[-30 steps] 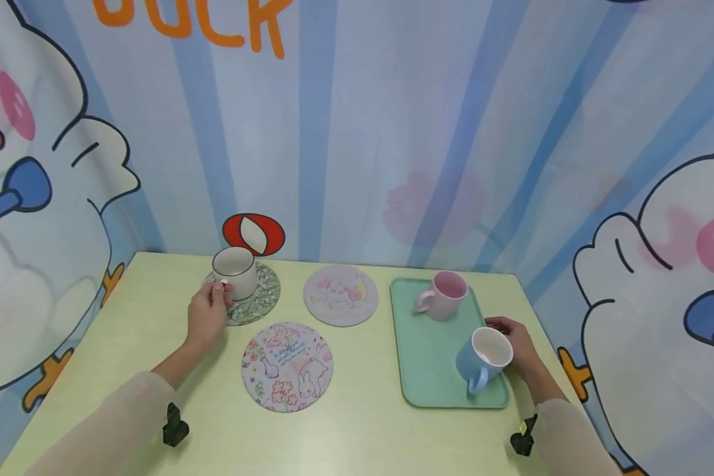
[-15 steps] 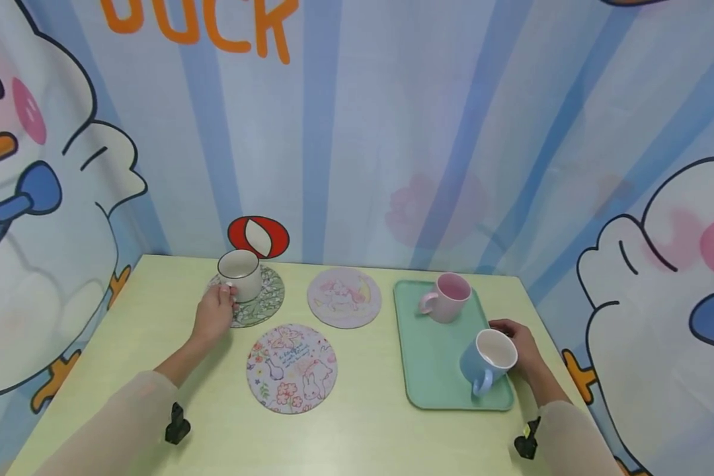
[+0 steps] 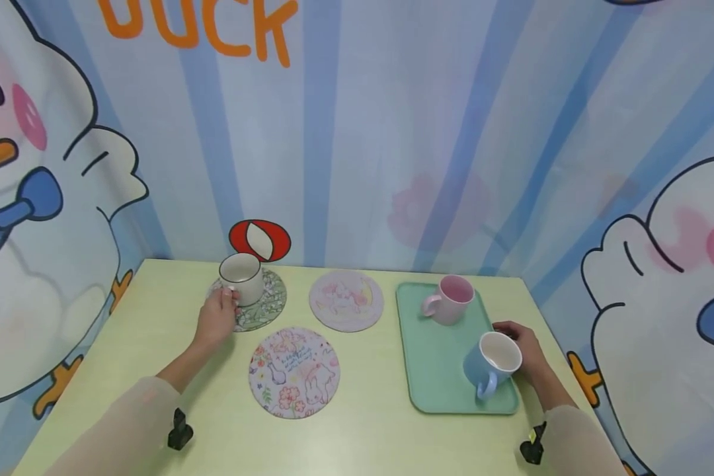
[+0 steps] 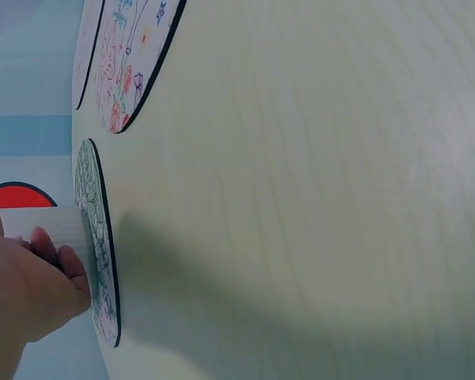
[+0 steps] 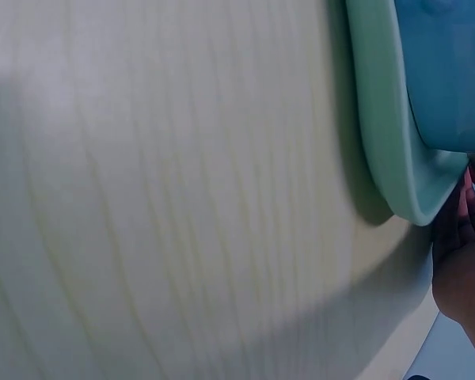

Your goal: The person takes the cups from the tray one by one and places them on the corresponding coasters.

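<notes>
My left hand (image 3: pixel 217 317) pinches the handle of a white mug (image 3: pixel 246 281) with a dark rim. That mug stands upright at the left back, on a round green-patterned coaster (image 3: pixel 270 307); the left wrist view shows my curled fingers (image 4: pixel 47 245) against its side. On the right, my right hand (image 3: pixel 526 347) grips the right edge of a mint-green tray (image 3: pixel 434 370), its fingertips partly hidden behind a blue mug (image 3: pixel 482 367). The blue mug stands on the tray near its front right corner, handle toward me. Farther back on the tray is a pink mug (image 3: pixel 449 304), handle to the left.
Between the left hand and the tray lie two round coasters: a lilac unicorn one (image 3: pixel 346 301) at the back and a larger floral rabbit one (image 3: pixel 294 373) nearer. A striped duck-print curtain (image 3: pixel 357 132) hangs along the back edge of the pale yellow table (image 3: pixel 357 443).
The head view has shifted slightly. Both hands, the mugs, the coasters and the tray keep their places relative to each other.
</notes>
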A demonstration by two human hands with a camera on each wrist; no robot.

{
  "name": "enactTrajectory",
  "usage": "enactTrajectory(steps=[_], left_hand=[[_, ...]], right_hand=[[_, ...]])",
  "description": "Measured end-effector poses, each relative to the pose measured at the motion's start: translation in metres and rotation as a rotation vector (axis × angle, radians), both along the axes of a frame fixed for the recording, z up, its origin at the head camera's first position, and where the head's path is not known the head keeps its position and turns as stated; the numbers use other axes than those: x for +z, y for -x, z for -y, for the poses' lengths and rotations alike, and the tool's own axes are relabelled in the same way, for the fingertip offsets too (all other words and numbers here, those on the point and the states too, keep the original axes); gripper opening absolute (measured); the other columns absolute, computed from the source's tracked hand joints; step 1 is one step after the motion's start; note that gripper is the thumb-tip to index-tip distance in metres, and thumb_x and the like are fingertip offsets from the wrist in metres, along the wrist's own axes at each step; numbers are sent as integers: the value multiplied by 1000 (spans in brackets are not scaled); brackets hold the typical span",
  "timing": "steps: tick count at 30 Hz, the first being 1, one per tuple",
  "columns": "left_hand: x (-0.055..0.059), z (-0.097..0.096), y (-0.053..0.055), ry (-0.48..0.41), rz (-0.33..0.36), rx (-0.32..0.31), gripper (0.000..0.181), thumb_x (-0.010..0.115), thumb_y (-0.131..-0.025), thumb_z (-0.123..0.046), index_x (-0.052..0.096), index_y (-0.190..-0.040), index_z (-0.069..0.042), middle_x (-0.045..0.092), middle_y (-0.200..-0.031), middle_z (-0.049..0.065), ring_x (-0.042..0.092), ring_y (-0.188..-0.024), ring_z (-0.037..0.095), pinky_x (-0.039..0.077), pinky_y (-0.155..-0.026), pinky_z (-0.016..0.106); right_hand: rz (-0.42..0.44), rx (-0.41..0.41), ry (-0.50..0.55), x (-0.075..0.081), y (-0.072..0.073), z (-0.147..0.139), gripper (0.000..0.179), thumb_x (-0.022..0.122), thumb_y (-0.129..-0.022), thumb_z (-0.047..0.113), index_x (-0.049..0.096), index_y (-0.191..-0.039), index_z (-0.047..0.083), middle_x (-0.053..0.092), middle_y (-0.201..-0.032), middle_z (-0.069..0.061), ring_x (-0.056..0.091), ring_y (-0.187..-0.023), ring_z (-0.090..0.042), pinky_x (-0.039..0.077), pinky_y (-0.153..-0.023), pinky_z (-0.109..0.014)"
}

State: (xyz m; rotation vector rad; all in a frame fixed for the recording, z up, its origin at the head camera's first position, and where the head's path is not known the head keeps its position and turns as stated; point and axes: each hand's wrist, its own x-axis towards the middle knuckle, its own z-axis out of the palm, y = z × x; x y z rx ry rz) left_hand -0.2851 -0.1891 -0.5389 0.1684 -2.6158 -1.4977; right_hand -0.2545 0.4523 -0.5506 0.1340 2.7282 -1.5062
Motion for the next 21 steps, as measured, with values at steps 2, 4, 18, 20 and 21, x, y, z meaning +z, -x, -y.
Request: enactTrajectory(steps=[2, 4, 18, 20, 21], left_hand=[[-1, -2, -1, -17, 5, -8, 50, 22, -118, -29, 57, -123, 7, 62, -105, 22, 62, -99, 34, 46, -85, 41], [-2, -4, -2, -19, 9, -11, 50, 22, -118, -29, 57, -123, 7, 62, -104, 22, 62, -99, 33, 46, -84, 40], [0, -6, -6, 37, -22, 12, 52, 20, -118, -29, 58, -120, 7, 63, -103, 25, 64, -99, 39, 47, -88, 49], [2, -6, -6, 40, -30, 17, 52, 20, -118, -29, 57, -119, 6, 63, -102, 24, 64, -98, 39, 47, -87, 49], [3, -5, -6, 41, -35, 16, 52, 20, -118, -30, 57, -119, 6, 63, -101, 24, 63, -97, 38, 46, -87, 48]], right_hand=[[-7, -3, -5, -2, 0, -4, 35, 53, -107, -3, 53, -138, -20, 72, -113, -17, 57, -88, 7, 49, -80, -17], [-17, -8, -10, -4, 0, -7, 34, 52, -107, -4, 54, -137, -20, 73, -109, -13, 57, -87, 7, 49, -80, -17], [-48, 12, 21, -9, 0, -4, 33, 55, -105, -8, 54, -134, -22, 73, -99, -4, 58, -84, 5, 50, -78, -18], [-57, 20, 25, -8, 2, -4, 32, 54, -105, -8, 54, -133, -23, 73, -99, -4, 58, -84, 5, 50, -78, -18], [-64, 20, 26, -7, 2, -3, 32, 54, -104, -9, 54, -133, -23, 73, -98, -4, 58, -84, 5, 50, -78, -18]])
